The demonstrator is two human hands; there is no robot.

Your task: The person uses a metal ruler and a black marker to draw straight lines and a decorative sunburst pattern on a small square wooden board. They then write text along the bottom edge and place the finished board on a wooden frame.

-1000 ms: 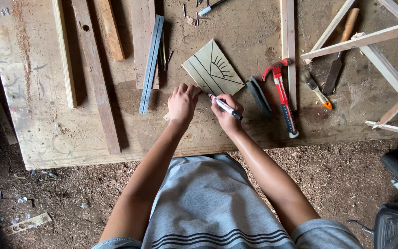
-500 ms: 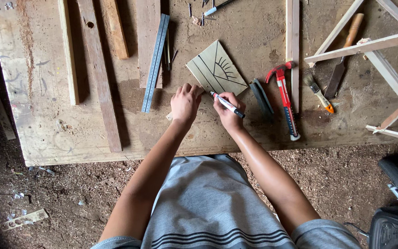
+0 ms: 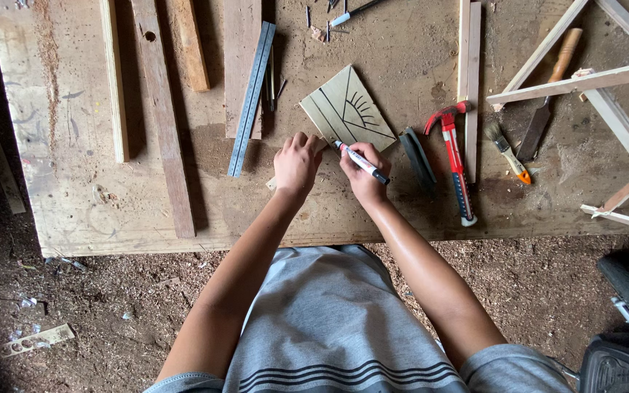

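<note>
A small square wooden tile (image 3: 349,109) with dark drawn lines and a sun-like fan lies tilted on the plywood workbench (image 3: 74,196). My right hand (image 3: 362,171) grips a white marker (image 3: 360,161), its tip touching the tile's near corner. My left hand (image 3: 297,161) rests with fingers curled at the tile's near-left edge, pressing it down.
A metal ruler (image 3: 251,94) and several wood strips (image 3: 160,116) lie to the left. A red hammer (image 3: 454,156), a dark flat tool (image 3: 418,156), a small brush (image 3: 505,151) and a chisel (image 3: 547,94) lie to the right. A wooden frame (image 3: 606,87) sits at far right.
The view has shifted slightly. Both hands stay at the tile's near corner, with the marker still held on it.
</note>
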